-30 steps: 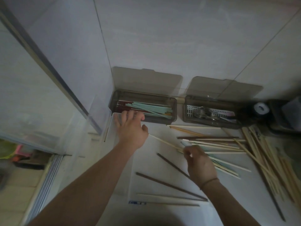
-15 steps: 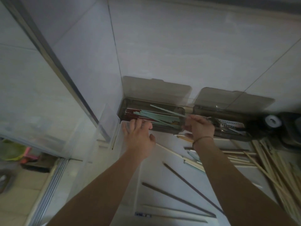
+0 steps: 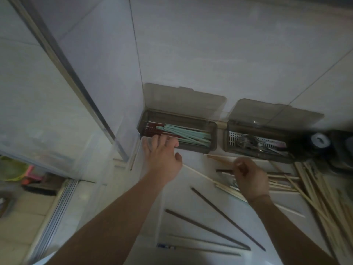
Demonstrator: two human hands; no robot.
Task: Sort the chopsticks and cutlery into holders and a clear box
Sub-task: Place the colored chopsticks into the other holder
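Observation:
Two smoky holders with lids up stand against the wall. The left holder [image 3: 214,138] contains mint-green chopsticks [image 3: 189,133] and dark red ones [image 3: 151,129]. The right holder [image 3: 227,148] contains metal cutlery [image 3: 252,143]. My left hand [image 3: 162,155] rests with fingers spread on the left holder's front edge. My right hand [image 3: 248,175] is over the loose pale chopsticks [image 3: 225,188] on the counter, its fingers pinched together; whether it grips one I cannot tell. Dark brown chopsticks [image 3: 227,219] lie nearer me.
A big heap of bamboo chopsticks [image 3: 324,192] fills the counter's right side. A dark round object with a white top [image 3: 319,141] stands beside the right holder. A clear box wall [image 3: 122,142] and a glass door frame [image 3: 63,60] are on the left.
My right hand has come back from the left holder down to the loose chopsticks on the counter. The mint-green chopstick it held now lies in the left holder. My left hand stayed.

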